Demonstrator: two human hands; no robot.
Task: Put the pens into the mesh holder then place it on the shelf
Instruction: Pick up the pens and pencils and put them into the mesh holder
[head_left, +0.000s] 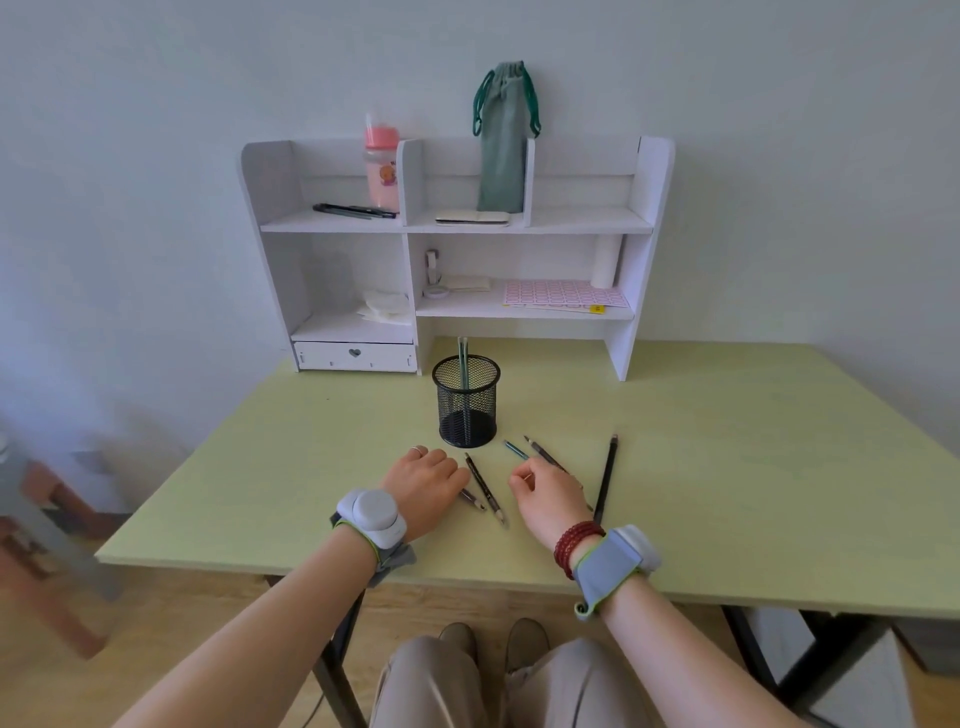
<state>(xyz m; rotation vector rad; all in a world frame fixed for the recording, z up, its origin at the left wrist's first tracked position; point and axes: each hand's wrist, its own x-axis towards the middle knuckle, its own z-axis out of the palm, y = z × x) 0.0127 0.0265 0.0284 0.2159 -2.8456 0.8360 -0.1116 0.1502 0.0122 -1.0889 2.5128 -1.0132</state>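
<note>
Now the right hand (545, 493) pinches a pen (516, 450); left hand (423, 480) lies loosely curled, holding nothing; next, lift it into the mesh holder (466, 402).

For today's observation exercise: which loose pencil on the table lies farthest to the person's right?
The long black pencil, lying alone, right of the right hand; the other pencils sit nearer the mesh holder.

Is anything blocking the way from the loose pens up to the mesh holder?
Nothing visible. The mesh holder stands open-topped on the table just beyond the loose pens, with bare tabletop between them and both hands.
</note>
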